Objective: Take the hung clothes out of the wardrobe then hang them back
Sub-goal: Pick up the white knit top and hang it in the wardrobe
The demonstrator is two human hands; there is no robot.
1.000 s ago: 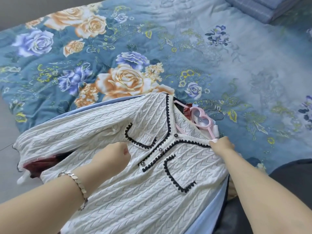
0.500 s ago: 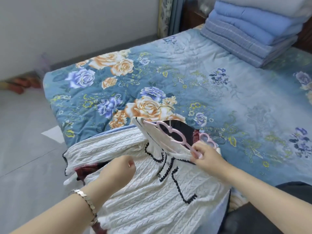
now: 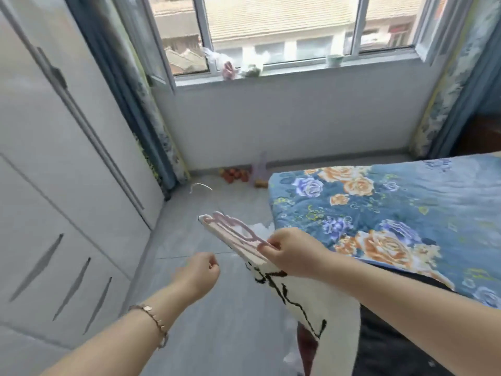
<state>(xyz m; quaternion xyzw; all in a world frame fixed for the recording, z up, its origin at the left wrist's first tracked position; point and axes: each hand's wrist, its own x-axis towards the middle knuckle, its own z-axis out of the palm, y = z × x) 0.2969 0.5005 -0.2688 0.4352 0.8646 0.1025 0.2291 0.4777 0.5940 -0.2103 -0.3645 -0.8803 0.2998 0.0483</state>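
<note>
My right hand [image 3: 292,253] is clamped on the pink hanger [image 3: 230,232], fingers curled round its near end. The white cardigan [image 3: 322,305] with black trim hangs from it and drops past my forearm, just off the near corner of the bed [image 3: 406,202]. The hanger's far tip points left and away from me, out over bare grey floor [image 3: 217,329]. My left hand [image 3: 200,272] is a closed fist with nothing in it. It sits apart from the right, below and left of the hanger, touching neither it nor the cloth. The wardrobe [image 3: 54,164] runs along my left with its doors closed. Between its front and the bed's edge, a lane of floor stretches to the wall under the window [image 3: 284,36]. A thin wire hanger [image 3: 201,185] lies in that lane near the foot of the curtain [image 3: 141,109].
</note>
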